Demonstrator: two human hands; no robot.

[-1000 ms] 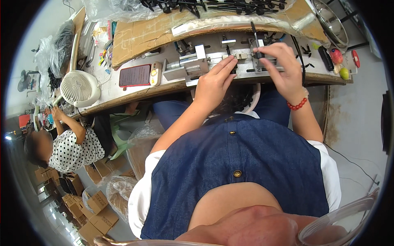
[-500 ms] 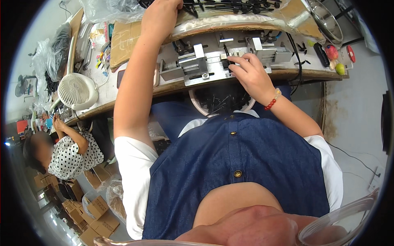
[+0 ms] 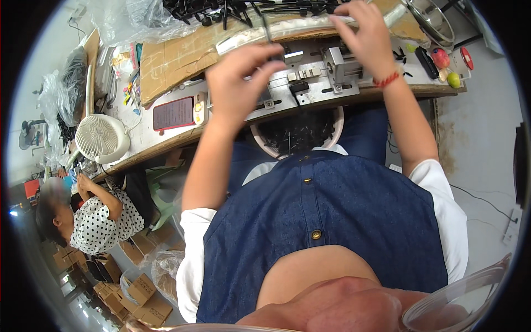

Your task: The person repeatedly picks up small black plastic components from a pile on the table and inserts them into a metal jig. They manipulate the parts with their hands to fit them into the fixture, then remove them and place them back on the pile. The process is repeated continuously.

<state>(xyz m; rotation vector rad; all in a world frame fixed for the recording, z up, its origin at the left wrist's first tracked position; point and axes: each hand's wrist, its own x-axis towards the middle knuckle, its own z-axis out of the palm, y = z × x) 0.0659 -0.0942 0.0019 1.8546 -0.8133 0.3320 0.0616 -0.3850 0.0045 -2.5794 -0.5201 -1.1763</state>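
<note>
My left hand (image 3: pixel 240 83) is raised over the left side of a metal clamping fixture (image 3: pixel 323 91), its fingers pinched on a thin black plastic rod (image 3: pixel 266 26) that points up and is smeared by motion. Much of the fixture's left clamp lies behind this hand. My right hand (image 3: pixel 365 39) hovers above the fixture's right clamp, fingers curved and apart, with nothing visible in it. On the middle of the fixture sits a small black block (image 3: pixel 299 87), and a thin black piece slants down from near it at the front edge. Several black plastic parts (image 3: pixel 221 12) lie heaped beyond the hands.
Below the table edge, a pink-rimmed basket (image 3: pixel 338 130) holds black pieces. A phone (image 3: pixel 173 114) and a white fan (image 3: pixel 103 138) are at left. Cardboard (image 3: pixel 171 66) lines the table's back. Fruit (image 3: pixel 440 57) and a steel bowl (image 3: pixel 431 22) stand right. A person (image 3: pixel 105 221) sits far left.
My left hand has come back from the heap with a thin black rod. My right hand has left the middle of the fixture and moved up and right.
</note>
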